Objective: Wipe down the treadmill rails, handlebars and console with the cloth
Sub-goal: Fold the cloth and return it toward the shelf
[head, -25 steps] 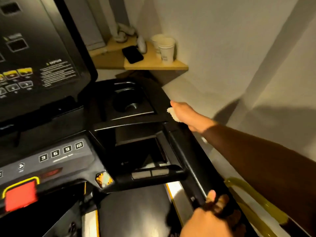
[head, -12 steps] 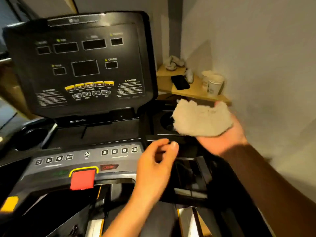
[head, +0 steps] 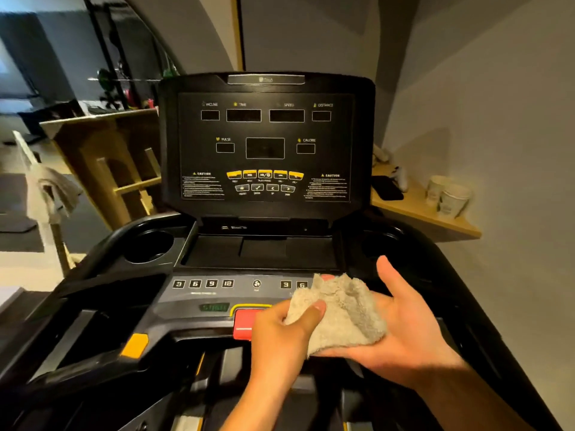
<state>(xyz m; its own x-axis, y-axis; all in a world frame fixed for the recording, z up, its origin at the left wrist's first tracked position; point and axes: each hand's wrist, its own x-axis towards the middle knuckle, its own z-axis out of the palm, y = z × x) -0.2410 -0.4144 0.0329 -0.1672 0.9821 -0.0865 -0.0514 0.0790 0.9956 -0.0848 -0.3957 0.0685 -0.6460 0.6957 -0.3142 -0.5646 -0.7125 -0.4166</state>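
- Head view, closest in: the left hand (head: 280, 331) pinches one edge of the cloth (head: 342, 312) between thumb and fingers.
- The right hand (head: 404, 331) lies palm up under the cloth with loose, straight fingers. It carries the cloth but does not squeeze it.
- The cloth is bunched up in the air, just over the red button (head: 245, 325) and the right end of the number keys (head: 202, 283). I think it touches no part of the treadmill.
- My guess at the step: the hands are fixing the cloth to get a good side ready, so no wiping is going on right now.
- My guess at the next move: take the cloth in one hand and press it flat on the key panel. Rub softly so no key gets pushed in.
- Farther back, the console (head: 264, 144) stands up tall with dark little windows. It looks like the next big part to wipe.
- A cup holder (head: 149, 247) sits to its left.
- Farthest off, a shelf (head: 417, 209) on the right holds paper cups (head: 451, 197).
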